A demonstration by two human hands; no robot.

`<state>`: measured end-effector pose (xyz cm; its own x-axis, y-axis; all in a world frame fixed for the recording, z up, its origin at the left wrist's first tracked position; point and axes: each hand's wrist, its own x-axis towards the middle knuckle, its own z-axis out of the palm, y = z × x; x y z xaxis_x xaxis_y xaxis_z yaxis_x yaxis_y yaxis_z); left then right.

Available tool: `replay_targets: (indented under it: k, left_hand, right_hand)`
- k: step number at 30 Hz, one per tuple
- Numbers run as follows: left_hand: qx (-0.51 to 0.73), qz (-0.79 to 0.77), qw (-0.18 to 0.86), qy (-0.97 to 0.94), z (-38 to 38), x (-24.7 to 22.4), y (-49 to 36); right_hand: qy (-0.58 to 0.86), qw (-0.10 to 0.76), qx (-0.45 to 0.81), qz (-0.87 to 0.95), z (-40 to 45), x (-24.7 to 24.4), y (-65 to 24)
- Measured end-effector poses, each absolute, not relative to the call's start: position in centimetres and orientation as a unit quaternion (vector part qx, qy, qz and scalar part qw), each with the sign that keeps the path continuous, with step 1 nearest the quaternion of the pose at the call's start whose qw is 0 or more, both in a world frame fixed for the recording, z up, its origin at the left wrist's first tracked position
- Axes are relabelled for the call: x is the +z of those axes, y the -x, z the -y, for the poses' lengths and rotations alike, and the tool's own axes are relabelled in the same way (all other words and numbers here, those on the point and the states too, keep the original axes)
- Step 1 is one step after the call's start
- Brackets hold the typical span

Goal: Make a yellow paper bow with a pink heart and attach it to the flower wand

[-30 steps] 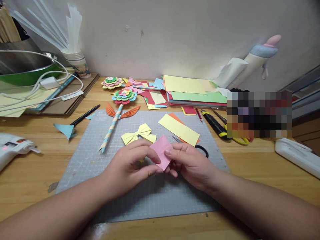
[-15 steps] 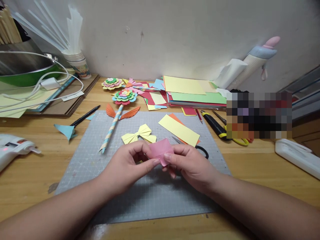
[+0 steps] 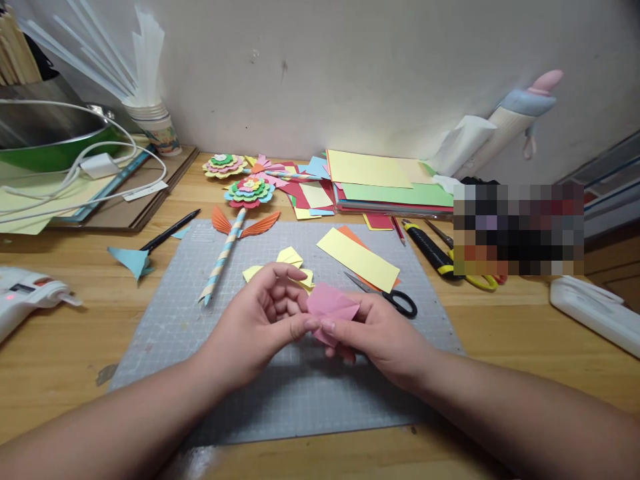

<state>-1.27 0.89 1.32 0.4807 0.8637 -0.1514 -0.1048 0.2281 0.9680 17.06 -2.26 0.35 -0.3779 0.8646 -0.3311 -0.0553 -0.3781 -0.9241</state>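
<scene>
A small creased piece of pink paper is pinched between my two hands above the mat. My left hand grips its left edge with thumb and fingers. On the other side, my right hand holds it with the thumb on its face and fingers behind. Folded yellow paper pieces lie just beyond my left hand, which partly hides them. Black-handled scissors rest near my right hand, by a yellow paper strip lying over an orange one.
Beneath is a grey cutting mat. A paper flower with a striped stem lies on its left. A glue gun is at far left, near a black pen. Stacked coloured paper sits by the wall; a utility knife lies right.
The pink paper has turned in my fingers and shifted slightly right and down. My left fingers have lifted and curled, covering more of the yellow folded pieces.
</scene>
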Motion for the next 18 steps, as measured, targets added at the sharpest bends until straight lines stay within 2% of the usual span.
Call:
replay_targets:
  k: [5,18]
  left_hand:
    - [0.25,-0.38,0.726,-0.516,-1.31,1.65,1.36]
    - [0.211,-0.378,0.768,-0.472,-1.25,1.35,1.39]
  right_hand:
    - [0.444,0.345,0.699,0.441,2.3,0.4,-17.14]
    - [0.44,0.381,0.639,0.503,2.65,0.34,-17.64]
